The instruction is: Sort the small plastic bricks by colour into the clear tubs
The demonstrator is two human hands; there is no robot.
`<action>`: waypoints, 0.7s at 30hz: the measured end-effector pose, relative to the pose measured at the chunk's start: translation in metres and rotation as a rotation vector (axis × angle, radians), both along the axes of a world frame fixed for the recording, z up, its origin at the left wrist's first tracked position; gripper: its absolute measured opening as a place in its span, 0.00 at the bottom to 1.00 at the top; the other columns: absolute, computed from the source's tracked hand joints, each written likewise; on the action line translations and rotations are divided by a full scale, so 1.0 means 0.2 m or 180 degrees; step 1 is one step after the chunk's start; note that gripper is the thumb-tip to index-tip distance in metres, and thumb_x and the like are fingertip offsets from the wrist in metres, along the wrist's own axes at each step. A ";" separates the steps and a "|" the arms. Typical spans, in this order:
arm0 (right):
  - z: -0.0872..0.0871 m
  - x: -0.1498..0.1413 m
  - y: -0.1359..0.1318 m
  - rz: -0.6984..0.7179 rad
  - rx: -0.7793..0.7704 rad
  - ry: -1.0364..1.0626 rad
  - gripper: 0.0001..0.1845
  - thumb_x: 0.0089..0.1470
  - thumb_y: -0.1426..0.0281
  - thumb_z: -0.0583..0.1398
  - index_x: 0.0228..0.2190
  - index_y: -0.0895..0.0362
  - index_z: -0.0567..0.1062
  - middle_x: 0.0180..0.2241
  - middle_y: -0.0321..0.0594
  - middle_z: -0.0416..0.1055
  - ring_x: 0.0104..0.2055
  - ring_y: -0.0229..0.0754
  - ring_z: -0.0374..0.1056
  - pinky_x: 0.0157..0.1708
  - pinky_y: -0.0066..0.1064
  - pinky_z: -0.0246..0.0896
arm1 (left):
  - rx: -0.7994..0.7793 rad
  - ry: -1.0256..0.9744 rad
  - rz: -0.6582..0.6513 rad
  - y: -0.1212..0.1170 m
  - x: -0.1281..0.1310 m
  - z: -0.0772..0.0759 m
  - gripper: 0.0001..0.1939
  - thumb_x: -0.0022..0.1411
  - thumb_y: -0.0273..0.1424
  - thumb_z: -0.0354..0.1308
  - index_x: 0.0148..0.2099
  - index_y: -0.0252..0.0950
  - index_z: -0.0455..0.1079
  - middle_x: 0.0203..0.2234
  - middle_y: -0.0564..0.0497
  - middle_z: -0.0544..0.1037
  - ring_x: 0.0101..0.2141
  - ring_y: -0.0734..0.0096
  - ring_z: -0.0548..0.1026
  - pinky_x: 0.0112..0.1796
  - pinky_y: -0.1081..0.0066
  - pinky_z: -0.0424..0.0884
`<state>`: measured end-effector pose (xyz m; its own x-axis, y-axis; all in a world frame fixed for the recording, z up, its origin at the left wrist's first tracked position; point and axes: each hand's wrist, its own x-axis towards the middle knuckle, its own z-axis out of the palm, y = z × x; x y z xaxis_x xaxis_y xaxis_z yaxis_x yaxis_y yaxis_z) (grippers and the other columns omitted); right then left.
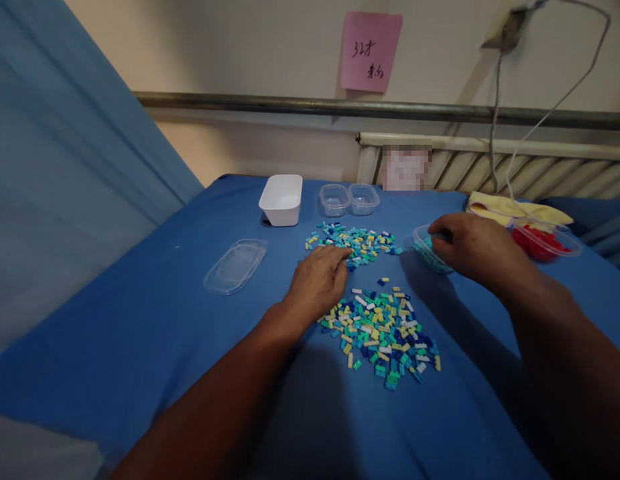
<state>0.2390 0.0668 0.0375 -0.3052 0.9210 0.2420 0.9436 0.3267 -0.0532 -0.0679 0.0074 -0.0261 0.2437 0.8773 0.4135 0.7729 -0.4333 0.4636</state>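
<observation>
My left hand (pixel 319 279) rests at the near left edge of the far pile of small building bricks (pixel 365 241), its fingers stretched over the pieces. Blue, turquoise, yellow and white show among them. Over a clear plastic tub (pixel 443 269) holding turquoise bricks (pixel 426 248), my right hand (pixel 465 245) has its fingers bent down and drawn together. What they hold, if anything, is hidden. Nearer to me lies a second, wider pile of mixed bricks (pixel 380 330), just right of my left wrist.
A white tub (pixel 281 200) and two clear tubs (pixel 335 200) stand at the back. Left lies a clear lid (pixel 236 267). At right are a tub of red pieces (pixel 540 243) and a yellow cloth (pixel 520 209). A radiator (pixel 460 163) and hanging cable (pixel 495 127) are behind.
</observation>
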 end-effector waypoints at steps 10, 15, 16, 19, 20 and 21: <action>-0.09 0.03 0.02 -0.0098 0.0075 -0.0325 0.21 0.70 0.66 0.56 0.54 0.54 0.86 0.51 0.50 0.85 0.46 0.56 0.80 0.39 0.38 0.66 | -0.0072 -0.0138 0.0422 0.07 -0.15 0.04 0.13 0.73 0.28 0.59 0.53 0.39 0.83 0.49 0.46 0.84 0.50 0.59 0.83 0.56 0.59 0.78; -0.11 -0.01 0.02 0.0064 0.0062 -0.0398 0.21 0.71 0.66 0.54 0.50 0.54 0.87 0.46 0.52 0.85 0.45 0.57 0.81 0.41 0.41 0.70 | 0.0091 0.0105 -0.0124 0.04 -0.10 0.02 0.14 0.75 0.27 0.57 0.54 0.38 0.82 0.50 0.46 0.85 0.53 0.57 0.81 0.58 0.56 0.77; -0.12 -0.02 0.02 0.0139 0.0117 -0.0292 0.21 0.71 0.67 0.54 0.50 0.55 0.87 0.46 0.53 0.85 0.46 0.57 0.81 0.44 0.43 0.72 | 0.0111 0.0189 -0.0328 0.03 -0.08 0.02 0.15 0.76 0.27 0.55 0.56 0.37 0.82 0.52 0.45 0.85 0.55 0.57 0.81 0.60 0.55 0.76; -0.20 -0.12 0.00 0.0801 0.0183 0.0388 0.21 0.71 0.70 0.55 0.54 0.58 0.85 0.51 0.54 0.85 0.52 0.58 0.81 0.53 0.46 0.73 | 0.0017 0.0482 -0.0704 0.00 -0.02 0.02 0.20 0.76 0.24 0.52 0.63 0.34 0.78 0.56 0.42 0.84 0.56 0.55 0.80 0.60 0.53 0.76; -0.24 -0.17 -0.02 0.1116 0.0115 0.0624 0.22 0.71 0.71 0.55 0.57 0.58 0.83 0.53 0.53 0.84 0.54 0.57 0.80 0.56 0.47 0.73 | -0.0053 0.0572 -0.0715 0.00 0.00 0.03 0.21 0.76 0.23 0.51 0.64 0.33 0.77 0.55 0.41 0.84 0.55 0.54 0.80 0.58 0.53 0.77; -0.28 -0.23 -0.03 0.1440 0.0014 0.0834 0.24 0.70 0.73 0.55 0.61 0.59 0.81 0.57 0.54 0.83 0.57 0.58 0.79 0.59 0.48 0.73 | -0.0125 0.0642 -0.0685 -0.01 0.00 0.04 0.22 0.75 0.22 0.51 0.64 0.33 0.77 0.54 0.40 0.84 0.54 0.53 0.81 0.57 0.53 0.77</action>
<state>0.1937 0.0601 -0.0184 -0.6010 0.7099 0.3672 0.6633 0.6993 -0.2664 -0.0675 0.0058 -0.0190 0.4997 0.8108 0.3048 0.7433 -0.5821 0.3297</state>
